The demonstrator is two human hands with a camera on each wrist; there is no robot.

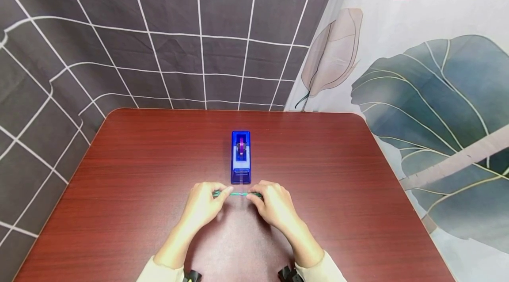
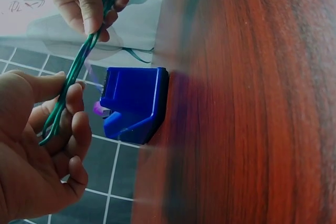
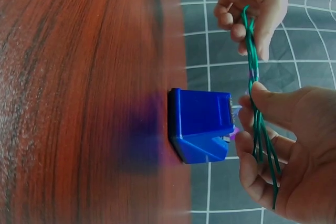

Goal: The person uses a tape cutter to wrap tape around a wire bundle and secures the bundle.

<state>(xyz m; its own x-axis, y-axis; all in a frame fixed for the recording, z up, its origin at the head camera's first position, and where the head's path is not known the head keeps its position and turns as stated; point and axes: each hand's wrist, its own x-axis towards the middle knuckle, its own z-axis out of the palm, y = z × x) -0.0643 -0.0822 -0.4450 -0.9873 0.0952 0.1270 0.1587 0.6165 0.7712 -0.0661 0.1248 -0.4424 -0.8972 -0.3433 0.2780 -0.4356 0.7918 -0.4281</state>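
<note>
A small bundle of thin green wires [image 1: 238,194] runs level between both hands, in front of a blue tape dispenser [image 1: 241,158]. Thumb and fingers of the left hand [image 1: 203,204] pinch one end; the right hand [image 1: 276,204] pinches the other. Loose wire ends fan out below the right thumb in the right wrist view, where the bundle [image 3: 251,51] has a purplish patch at its middle. A clear, faintly purple strip of tape [image 2: 92,72] stretches from the dispenser's cutting edge toward the bundle. The dispenser carries a purple roll [image 1: 241,146]. Where exactly the tape sticks is hard to see.
The dispenser stands on a reddish-brown wooden table [image 1: 151,158] with rounded far corners. Behind it hangs a dark grey cloth with a white grid [image 1: 222,52]. On the right is a pale curtain with large leaves [image 1: 429,92].
</note>
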